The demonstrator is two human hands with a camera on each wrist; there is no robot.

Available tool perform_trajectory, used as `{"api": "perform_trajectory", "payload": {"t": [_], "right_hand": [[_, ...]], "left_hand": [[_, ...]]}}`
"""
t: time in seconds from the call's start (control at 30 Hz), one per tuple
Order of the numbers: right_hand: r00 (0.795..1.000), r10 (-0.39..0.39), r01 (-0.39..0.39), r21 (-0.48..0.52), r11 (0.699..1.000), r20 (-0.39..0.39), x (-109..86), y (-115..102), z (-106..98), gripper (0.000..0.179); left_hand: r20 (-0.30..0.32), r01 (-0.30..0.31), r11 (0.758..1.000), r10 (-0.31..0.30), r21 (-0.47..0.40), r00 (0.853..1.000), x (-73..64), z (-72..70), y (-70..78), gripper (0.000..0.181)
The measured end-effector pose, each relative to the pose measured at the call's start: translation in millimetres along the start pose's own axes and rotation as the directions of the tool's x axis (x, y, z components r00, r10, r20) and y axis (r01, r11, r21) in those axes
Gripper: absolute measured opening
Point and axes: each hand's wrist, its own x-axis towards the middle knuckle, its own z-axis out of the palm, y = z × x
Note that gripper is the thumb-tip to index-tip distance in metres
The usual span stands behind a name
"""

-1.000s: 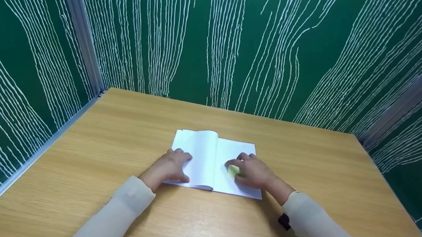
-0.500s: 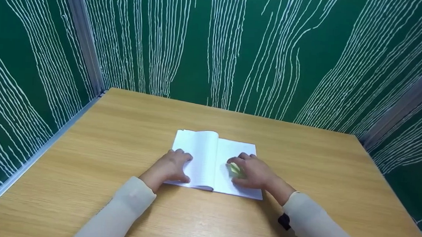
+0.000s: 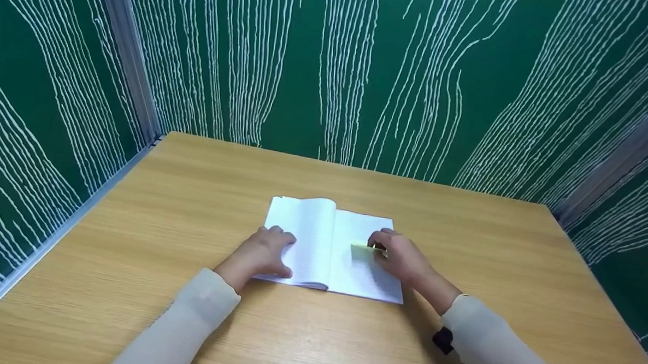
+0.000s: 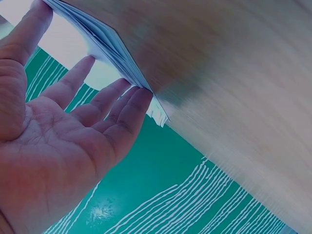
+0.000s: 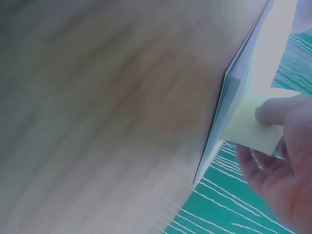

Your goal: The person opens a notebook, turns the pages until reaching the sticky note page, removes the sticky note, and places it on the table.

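An open notebook [image 3: 313,241] with white pages lies on the table, its left-hand leaves bulging near the spine. My left hand [image 3: 260,253] rests on the left page with fingers and thumb spread; the left wrist view has its fingertips [image 4: 144,93] along the page edge. Over the right page, my right hand [image 3: 405,260] pinches a pale yellow sticky note [image 5: 246,126] between thumb and fingers. In the head view the note appears nearly edge-on, casting a shadow on the page. The right wrist view has the thumb [image 5: 273,111] pressed flat on the note's face.
The wooden table [image 3: 220,183] extends around the notebook on all sides. Green panels [image 3: 294,109] with wavy white lines stand behind and at both sides, joined by grey posts [image 3: 130,53]. A dark band [image 3: 443,339] sits at the right sleeve.
The right hand has drawn back a little to the right and lifted the sticky note from facing the camera to nearly edge-on. The left hand stays where it was on the page.
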Motion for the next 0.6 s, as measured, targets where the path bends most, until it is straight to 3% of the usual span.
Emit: {"api": "perform_trajectory", "payload": {"t": [0.2, 0.37, 0.6], "right_hand": [[0.995, -0.025, 0.025, -0.01, 1.0, -0.101, -0.8, 4, -1, 0.02], [0.984, 0.036, -0.028, 0.049, 0.998, -0.177, -3.8, 8, -6, 0.022], [0.953, 0.081, -0.065, 0.065, 0.996, -0.292, -7.9, 16, -15, 0.027]], "left_hand": [[-0.002, -0.018, 1.0, 0.018, -0.02, 1.0, -1.8, -0.1, -0.8, 0.07], [-0.001, -0.009, 1.0, 0.009, 0.0, 1.0, -0.5, 0.1, 0.1, 0.069], [-0.003, -0.007, 1.0, 0.007, 0.008, 1.0, -0.4, 0.3, -0.3, 0.069]]}}
